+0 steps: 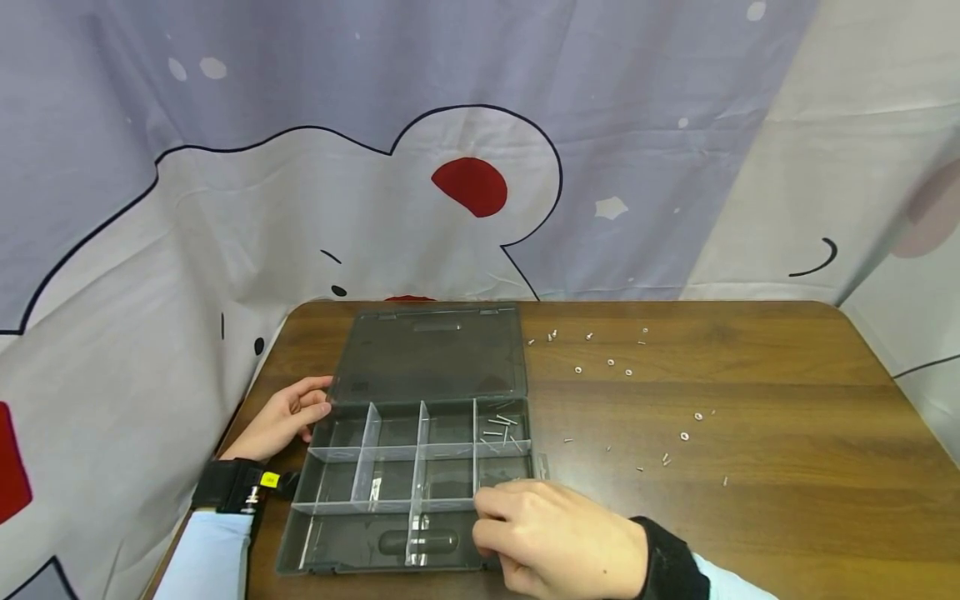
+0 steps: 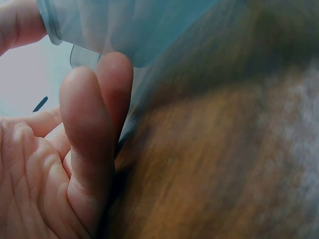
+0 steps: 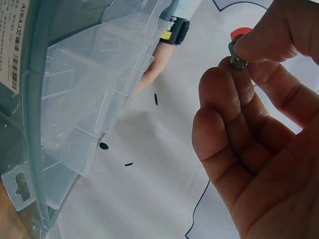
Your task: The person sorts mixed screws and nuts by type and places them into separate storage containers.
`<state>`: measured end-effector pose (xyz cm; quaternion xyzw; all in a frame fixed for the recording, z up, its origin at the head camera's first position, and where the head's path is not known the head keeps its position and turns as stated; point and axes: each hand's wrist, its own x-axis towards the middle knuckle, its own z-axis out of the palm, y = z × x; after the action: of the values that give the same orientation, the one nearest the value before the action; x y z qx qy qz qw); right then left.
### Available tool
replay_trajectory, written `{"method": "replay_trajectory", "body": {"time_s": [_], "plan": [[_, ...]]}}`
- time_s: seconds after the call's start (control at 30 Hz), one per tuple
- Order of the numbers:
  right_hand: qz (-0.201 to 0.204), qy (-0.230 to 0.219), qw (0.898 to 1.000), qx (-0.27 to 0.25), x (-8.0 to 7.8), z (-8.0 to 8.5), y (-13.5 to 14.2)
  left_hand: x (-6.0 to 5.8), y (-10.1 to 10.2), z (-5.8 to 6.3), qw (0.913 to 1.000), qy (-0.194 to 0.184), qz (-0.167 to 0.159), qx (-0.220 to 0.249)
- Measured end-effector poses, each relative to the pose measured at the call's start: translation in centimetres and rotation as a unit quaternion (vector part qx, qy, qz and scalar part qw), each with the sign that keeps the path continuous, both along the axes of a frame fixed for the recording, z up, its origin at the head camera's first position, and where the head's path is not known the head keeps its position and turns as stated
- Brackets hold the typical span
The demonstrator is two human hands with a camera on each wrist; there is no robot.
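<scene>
A grey see-through compartment box (image 1: 360,537) lies with its lid (image 1: 431,354) folded back on the wooden table. Several thin screws (image 1: 501,422) lie in its upper right compartment. My left hand (image 1: 281,417) rests at the box's left edge, near the lid hinge, with relaxed fingers touching the side. Over the box's lower right part, my right hand (image 1: 558,533) pinches a small shiny metal fastener (image 3: 238,59) between thumb and finger. In the right wrist view, the thumb partly covers the fastener, so its exact kind cannot be told.
Right of the box, loose washers (image 1: 628,372) and small screws (image 1: 666,459) are scattered on the wooden table (image 1: 810,500). A printed curtain (image 1: 637,167) hangs behind the table and along its left side. A clear hang tab (image 3: 20,191) sticks out from the box.
</scene>
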<state>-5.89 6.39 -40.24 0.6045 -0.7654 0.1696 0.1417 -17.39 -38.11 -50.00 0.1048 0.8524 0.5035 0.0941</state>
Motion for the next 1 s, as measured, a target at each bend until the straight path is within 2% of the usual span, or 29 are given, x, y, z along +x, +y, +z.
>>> {"method": "replay_trajectory", "body": {"time_s": [0.13, 0.4, 0.8, 0.9, 1.0], "plan": [[-0.003, -0.011, 1.0, 0.011, 0.0, 0.2, 0.1, -0.1, -0.1, 0.0, 1.0, 0.002, 0.001, -0.002], [-0.031, -0.054, 0.992, 0.11, 0.1, 0.6, 1.3, -0.1, -0.2, 0.1, 1.0, 0.004, 0.001, 0.001], [-0.04, -0.036, 0.995, 0.088, -0.8, 0.3, 1.6, 0.1, -0.1, 0.1, 1.0, 0.0, 0.001, 0.004], [-0.05, -0.05, 0.995, 0.075, -1.6, 0.1, 2.0, 0.1, 0.0, 0.0, 1.0, -0.001, 0.002, 0.004], [-0.069, -0.073, 0.993, 0.063, -3.1, 0.0, 2.6, 0.0, 0.0, 0.0, 1.0, -0.003, 0.001, 0.004]]}}
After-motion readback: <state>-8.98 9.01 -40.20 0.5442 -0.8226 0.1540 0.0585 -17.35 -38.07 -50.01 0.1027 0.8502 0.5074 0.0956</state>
